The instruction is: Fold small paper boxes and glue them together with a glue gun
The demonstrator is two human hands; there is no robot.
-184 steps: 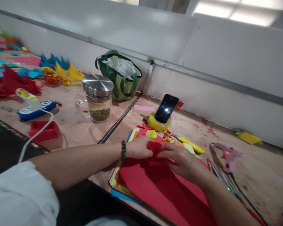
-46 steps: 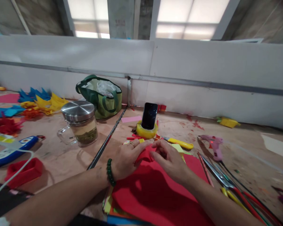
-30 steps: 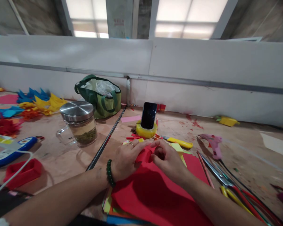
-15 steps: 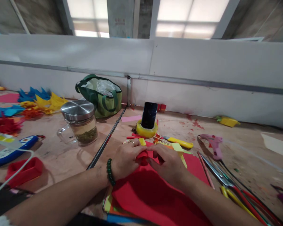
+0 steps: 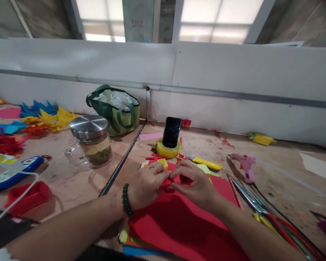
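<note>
My left hand (image 5: 145, 185), with a ring and a green bead bracelet at the wrist, pinches a small red folded piece (image 5: 167, 184). From the other side my right hand (image 5: 197, 186) grips the same piece, thumb and fingertips closed on it. Fingers hide most of the piece, so its full shape cannot be made out. Both hands are just above a large red sheet (image 5: 176, 224), which looks like felt or craft paper. Under it lies a stack of coloured sheets (image 5: 141, 251), with yellow, orange and blue edges showing. A small yellow piece (image 5: 163, 164) lies just beyond my left fingers.
Beyond the hands a phone (image 5: 172, 132) leans in a yellow tape roll (image 5: 167, 150), near a yellow cutter knife (image 5: 208, 164). Right: pink glue gun (image 5: 247, 166), scissors (image 5: 252, 201). Left: glass tea mug (image 5: 93, 145), green bag (image 5: 125, 116), red box-like ring (image 5: 29, 197), blue power strip (image 5: 19, 174).
Fingers of both hands have shifted slightly around the red piece, which shows flatter between them now. The right fingers curl a little higher. Nothing else on the table has moved.
</note>
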